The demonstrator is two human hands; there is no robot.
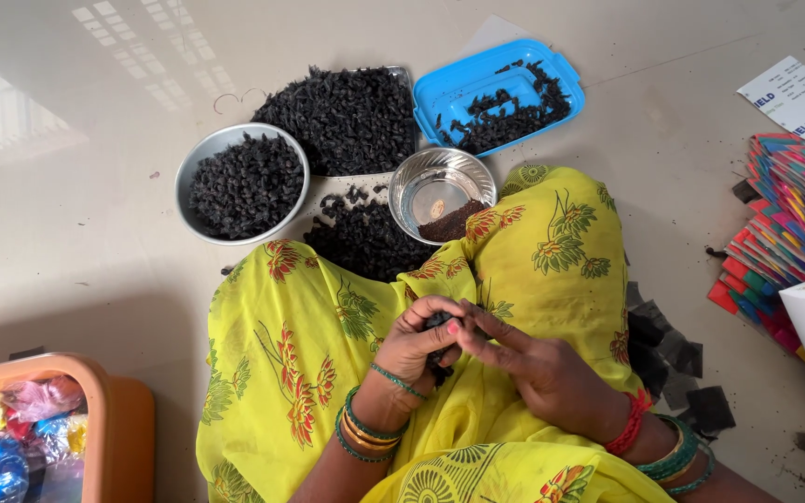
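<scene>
I have both hands over my lap, my left hand (418, 346) and right hand (531, 365) each closed in a pinching grip on a small dark pod (438, 359), mid-splitting, so next I judge a firm twist.

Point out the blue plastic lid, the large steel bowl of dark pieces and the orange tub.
Blue plastic lid (440, 93): head view, on a bare patch of its left side.
Large steel bowl (190, 168): head view, on its left rim.
Orange tub (123, 424): head view, on its right wall.
</scene>
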